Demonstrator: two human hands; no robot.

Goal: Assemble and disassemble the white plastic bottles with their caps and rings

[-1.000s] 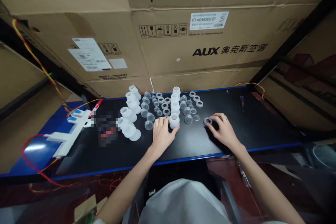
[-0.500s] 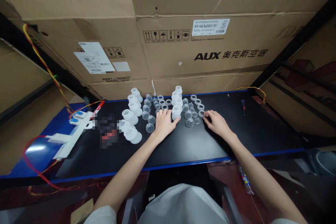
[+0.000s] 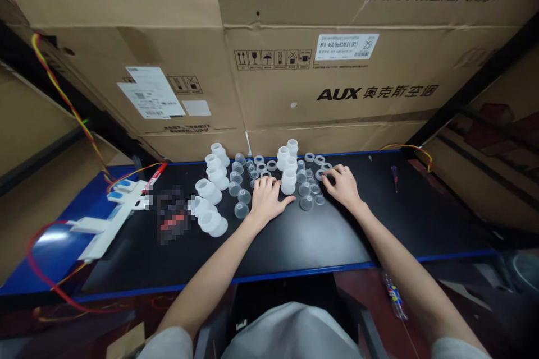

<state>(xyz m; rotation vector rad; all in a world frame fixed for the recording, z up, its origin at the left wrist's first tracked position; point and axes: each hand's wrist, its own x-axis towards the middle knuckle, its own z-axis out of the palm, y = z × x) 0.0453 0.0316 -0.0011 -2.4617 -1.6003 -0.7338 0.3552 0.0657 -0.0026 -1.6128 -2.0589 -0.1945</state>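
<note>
My left hand (image 3: 267, 200) rests palm down with its fingers apart over small clear parts and rings. Its thumb reaches toward a white translucent two-tier cup (image 3: 288, 180) in a cluster of such cups. On the other side, my right hand (image 3: 343, 186) is curved and open, with thumb and fingertips touching a translucent ring (image 3: 320, 175) lying on the table. More rings, like the far ring (image 3: 309, 157), lie behind it. Between my hands stand clear domes (image 3: 307, 202) and flat clear discs (image 3: 319, 199). Left of my left hand are another column of clear domes (image 3: 241, 211) and a row of white cups (image 3: 208, 189).
A white power strip (image 3: 113, 221) with cables and a red marker (image 3: 158, 170) lie at the left. Next to them is a blurred-out dark item (image 3: 172, 213). A small screwdriver (image 3: 394, 176) lies at the right. A large cardboard sheet (image 3: 269, 84) stands behind the black table (image 3: 303, 241).
My right hand has shifted slightly up, and the rings beside it sit closer together, nudged left toward the domes. My left hand stays about where it was. The view has shifted slightly.
</note>
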